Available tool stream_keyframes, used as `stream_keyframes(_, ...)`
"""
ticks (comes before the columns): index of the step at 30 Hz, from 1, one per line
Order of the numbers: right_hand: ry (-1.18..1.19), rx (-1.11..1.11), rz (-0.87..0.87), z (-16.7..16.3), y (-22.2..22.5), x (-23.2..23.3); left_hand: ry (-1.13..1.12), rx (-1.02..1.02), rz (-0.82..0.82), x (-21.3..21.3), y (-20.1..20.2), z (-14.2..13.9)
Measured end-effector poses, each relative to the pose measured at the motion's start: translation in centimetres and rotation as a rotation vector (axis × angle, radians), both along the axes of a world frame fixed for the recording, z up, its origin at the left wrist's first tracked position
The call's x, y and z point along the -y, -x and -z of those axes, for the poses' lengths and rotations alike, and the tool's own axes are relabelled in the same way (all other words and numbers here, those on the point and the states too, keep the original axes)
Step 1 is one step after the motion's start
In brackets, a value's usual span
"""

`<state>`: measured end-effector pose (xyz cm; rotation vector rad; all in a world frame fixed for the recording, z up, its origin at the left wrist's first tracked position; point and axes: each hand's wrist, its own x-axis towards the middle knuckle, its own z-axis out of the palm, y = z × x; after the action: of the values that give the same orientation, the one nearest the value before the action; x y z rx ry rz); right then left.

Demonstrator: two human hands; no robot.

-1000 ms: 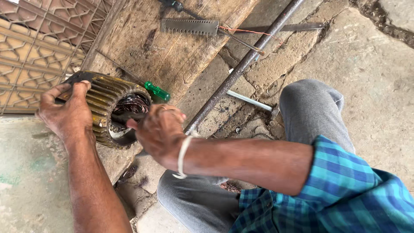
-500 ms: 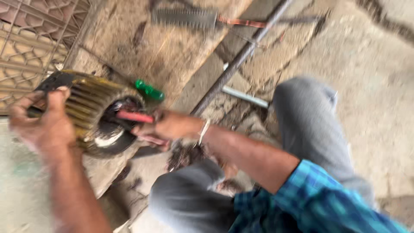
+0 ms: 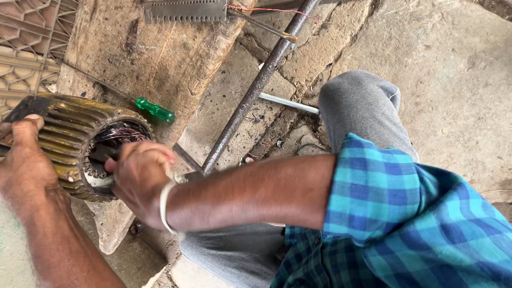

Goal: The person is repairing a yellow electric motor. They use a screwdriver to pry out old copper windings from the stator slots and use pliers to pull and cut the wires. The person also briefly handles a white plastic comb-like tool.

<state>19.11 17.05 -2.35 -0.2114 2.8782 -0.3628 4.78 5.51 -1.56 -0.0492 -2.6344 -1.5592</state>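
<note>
Fingers of the left hand (image 3: 24, 170) are gripping the ribbed motor housing (image 3: 69, 141) at left of frame, while the right hand (image 3: 140, 178), fingers curled on a dark tool, is seemingly working the copper windings (image 3: 124, 134), needing steady bracing.

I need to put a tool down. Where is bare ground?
Bare concrete floor lies right of the grey knee. Another patch sits between the green screwdriver and the long metal rod. It is crowded around the motor and both hands.
</note>
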Motion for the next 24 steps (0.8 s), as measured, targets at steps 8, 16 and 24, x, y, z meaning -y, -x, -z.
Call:
stream_keyframes(8,1.546,0.302,0.294,12.6,0.5,-0.2,-0.013,-0.226,0.118,0.9,1.1,0.9)
stream_keyframes(16,0.107,0.033,-0.003,4.2,0.8,0.1,0.059,-0.1,-0.001,0.9,1.0,0.7)
stream_keyframes(24,0.644,0.177,-0.031,4.1,0.6,-4.9,-0.023,-0.177,0.029,2.3,2.9,1.9)
